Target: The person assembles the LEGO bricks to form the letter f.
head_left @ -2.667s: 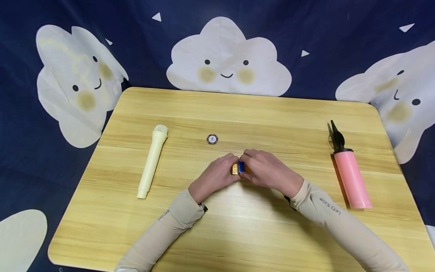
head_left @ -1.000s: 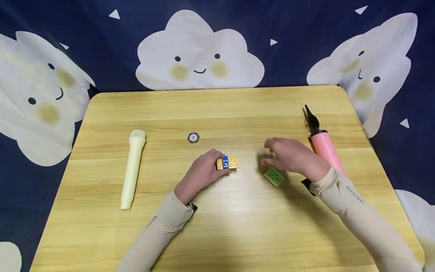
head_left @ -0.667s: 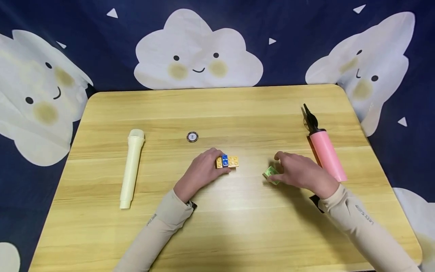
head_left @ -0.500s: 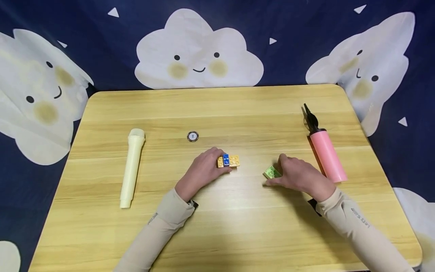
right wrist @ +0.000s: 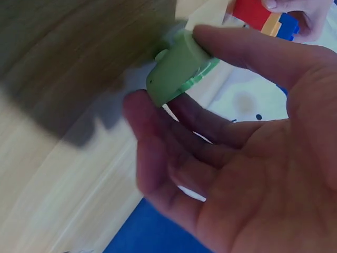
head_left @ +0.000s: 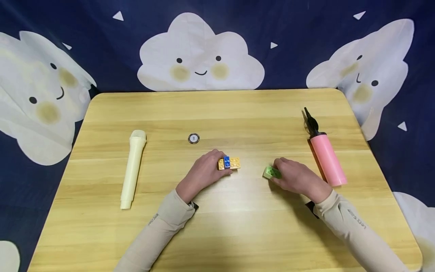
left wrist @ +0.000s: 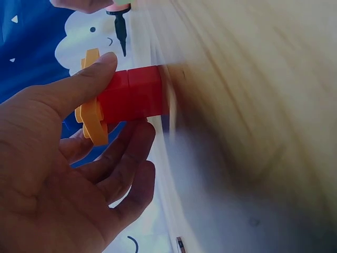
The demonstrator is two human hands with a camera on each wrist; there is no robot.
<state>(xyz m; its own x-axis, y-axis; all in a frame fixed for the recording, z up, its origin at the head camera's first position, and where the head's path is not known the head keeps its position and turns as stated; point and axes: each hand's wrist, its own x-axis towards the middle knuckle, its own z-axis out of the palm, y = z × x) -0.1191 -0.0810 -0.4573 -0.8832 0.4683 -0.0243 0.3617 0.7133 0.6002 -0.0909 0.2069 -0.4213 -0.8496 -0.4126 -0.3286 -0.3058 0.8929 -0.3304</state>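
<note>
Now that your right hand (head_left: 298, 178) pinches it, the green brick (head_left: 270, 172) tilts.
Your left hand (head_left: 202, 170) pinches the brick stack (head_left: 228, 163): both pieces held.

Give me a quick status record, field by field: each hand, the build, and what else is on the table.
Left hand: holding the toy-brick stack
Stack order: blue brick on yellow brick, over red block
Right hand: pinching the green toy brick
Green brick and stack: apart
Table, left: cream microphone, lying down
Table, beyond left hand: poker chip, flat
Table, right: pink hand pump, black nozzle pointing away
</note>
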